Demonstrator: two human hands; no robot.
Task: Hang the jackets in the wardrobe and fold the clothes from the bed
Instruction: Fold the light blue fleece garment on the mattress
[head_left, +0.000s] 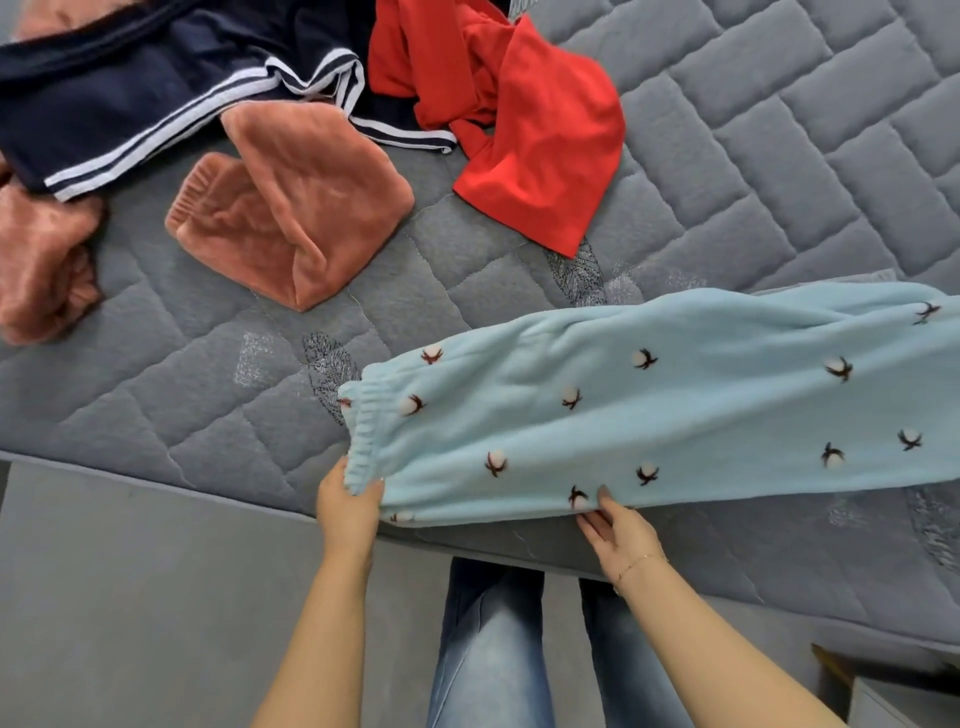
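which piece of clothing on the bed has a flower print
The light blue fleece pants at the near edge of the bed, which both hands hold. It has small white cotton-flower motifs; the pink, navy and red garments have none.

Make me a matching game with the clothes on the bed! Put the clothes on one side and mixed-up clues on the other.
Clothes:
1. light blue fleece garment
2. red garment
3. navy garment
4. pink fleece garment

Clues:
A. has white stripes along its edges
B. held by both hands at the near edge of the bed
C. lies crumpled just right of the navy one
D. lies left of the red one, with a ribbed cuff

Pairs: 1-B, 2-C, 3-A, 4-D
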